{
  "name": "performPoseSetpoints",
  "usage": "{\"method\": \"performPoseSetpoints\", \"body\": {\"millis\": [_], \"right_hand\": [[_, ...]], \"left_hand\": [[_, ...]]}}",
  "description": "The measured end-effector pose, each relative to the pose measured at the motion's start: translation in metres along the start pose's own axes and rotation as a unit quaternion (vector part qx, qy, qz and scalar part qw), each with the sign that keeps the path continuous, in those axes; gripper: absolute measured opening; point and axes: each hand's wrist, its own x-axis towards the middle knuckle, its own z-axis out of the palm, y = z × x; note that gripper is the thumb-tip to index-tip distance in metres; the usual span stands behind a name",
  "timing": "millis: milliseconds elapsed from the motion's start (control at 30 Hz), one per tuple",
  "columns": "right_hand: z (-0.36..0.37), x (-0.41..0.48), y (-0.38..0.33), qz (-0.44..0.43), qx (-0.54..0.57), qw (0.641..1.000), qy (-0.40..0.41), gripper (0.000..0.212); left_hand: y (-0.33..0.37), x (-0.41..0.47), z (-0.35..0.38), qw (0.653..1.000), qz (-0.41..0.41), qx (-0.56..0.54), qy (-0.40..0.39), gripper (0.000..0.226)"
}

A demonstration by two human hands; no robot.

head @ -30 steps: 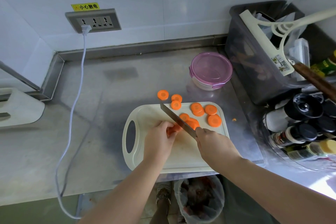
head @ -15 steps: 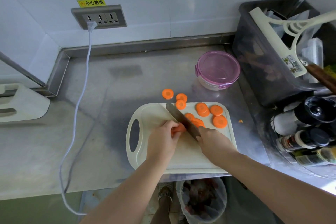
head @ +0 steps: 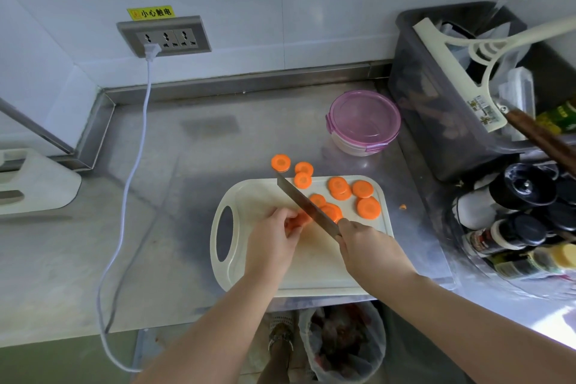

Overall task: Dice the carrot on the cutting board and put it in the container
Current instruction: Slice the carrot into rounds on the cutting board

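Against one second earlier: tip of the knife (head: 307,206) drawn slightly nearer the carrot slice (head: 280,162) lying just off the cutting board (head: 249,196). Blade face seen broad half a second ago, narrower again now. Fingertips of the left hand (head: 272,243) edged a little back along the carrot stub (head: 297,221), away from the blade. Right hand (head: 371,252) on the handle shifted a touch toward the board's far edge. View swung aside midway, then returned close to its first framing.

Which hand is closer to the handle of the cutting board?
Left. The left hand holds the carrot stub just right of the board handle; the right hand, gripping the knife, sits farther to the right.
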Motion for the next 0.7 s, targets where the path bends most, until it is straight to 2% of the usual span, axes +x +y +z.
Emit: {"method": "performPoseSetpoints", "body": {"millis": [700], "right_hand": [[0.006,0.009,-0.012,0.006,-0.012,0.999,-0.034,0.024]], "left_hand": [[-0.003,0.002,0.0,1.0,0.022,0.011,-0.011,0.009]]}}
